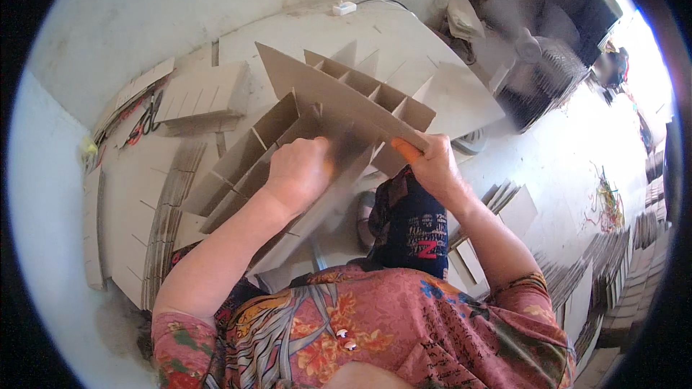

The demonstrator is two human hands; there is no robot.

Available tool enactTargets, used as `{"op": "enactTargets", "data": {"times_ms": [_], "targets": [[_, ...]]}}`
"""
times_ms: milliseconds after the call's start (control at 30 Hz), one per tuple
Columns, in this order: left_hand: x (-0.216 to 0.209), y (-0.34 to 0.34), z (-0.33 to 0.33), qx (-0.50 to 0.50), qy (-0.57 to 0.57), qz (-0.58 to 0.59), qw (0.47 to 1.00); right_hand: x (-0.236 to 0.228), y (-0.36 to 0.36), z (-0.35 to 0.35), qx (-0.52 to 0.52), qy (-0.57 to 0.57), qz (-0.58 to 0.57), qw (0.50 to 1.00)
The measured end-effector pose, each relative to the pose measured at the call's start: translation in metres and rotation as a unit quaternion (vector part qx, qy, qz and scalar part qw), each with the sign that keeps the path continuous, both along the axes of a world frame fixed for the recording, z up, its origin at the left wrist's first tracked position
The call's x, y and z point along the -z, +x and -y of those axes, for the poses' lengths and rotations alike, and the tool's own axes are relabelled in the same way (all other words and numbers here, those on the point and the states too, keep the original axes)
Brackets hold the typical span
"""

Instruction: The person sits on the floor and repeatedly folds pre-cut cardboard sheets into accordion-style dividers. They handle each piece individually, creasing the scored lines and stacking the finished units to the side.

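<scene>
- Since the brown cardboard divider grid of interlocked strips has many loose-looking walls, both hands appear to steady it in the centre of the frame, above the person's lap.
- The bare right hand, an orange covering on one digit, has its fingers clamped on the lower right end of a long, flat brown cardboard panel, probably to control its angle.
- The bare left hand is curled into a fist among the grid's strips, perhaps bracing them; I cannot tell whether its fingers grip one, as their tips are hidden and blurred.
- At the left of the frame, a fanned row of slotted grey-brown cardboard strips lies on the pale, flat desk, seemingly within easy reach.
- Dark-handled scissors lie beside a neat stack of pale slotted cardboard sheets, upper left, apparently clear of the hands.
</scene>
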State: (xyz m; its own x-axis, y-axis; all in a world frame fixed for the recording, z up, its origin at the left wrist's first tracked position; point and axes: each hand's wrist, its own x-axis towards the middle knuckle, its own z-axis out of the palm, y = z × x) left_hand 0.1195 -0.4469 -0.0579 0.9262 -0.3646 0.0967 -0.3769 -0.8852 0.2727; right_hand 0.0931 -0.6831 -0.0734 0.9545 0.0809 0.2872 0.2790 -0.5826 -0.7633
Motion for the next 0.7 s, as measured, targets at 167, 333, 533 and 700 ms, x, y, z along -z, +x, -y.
{"op": "enactTargets", "data": {"times_ms": [167, 333, 533, 700], "targets": [[-0.011, -0.01, -0.002, 0.009, -0.037, -0.055, 0.998, -0.045, -0.01, -0.009, 0.029, -0.076, 0.186, 0.979], [-0.006, -0.006, -0.001, 0.001, 0.009, -0.025, 1.0, -0.048, -0.011, -0.006, -0.085, -0.189, 0.069, 0.976], [0.001, -0.004, 0.0, 0.015, -0.021, -0.021, 0.999, -0.021, -0.008, 0.001, -0.122, -0.176, 0.088, 0.973], [-0.001, -0.004, -0.001, 0.004, -0.026, -0.026, 0.999, -0.02, -0.001, 0.006, -0.105, -0.161, 0.11, 0.975]]}}
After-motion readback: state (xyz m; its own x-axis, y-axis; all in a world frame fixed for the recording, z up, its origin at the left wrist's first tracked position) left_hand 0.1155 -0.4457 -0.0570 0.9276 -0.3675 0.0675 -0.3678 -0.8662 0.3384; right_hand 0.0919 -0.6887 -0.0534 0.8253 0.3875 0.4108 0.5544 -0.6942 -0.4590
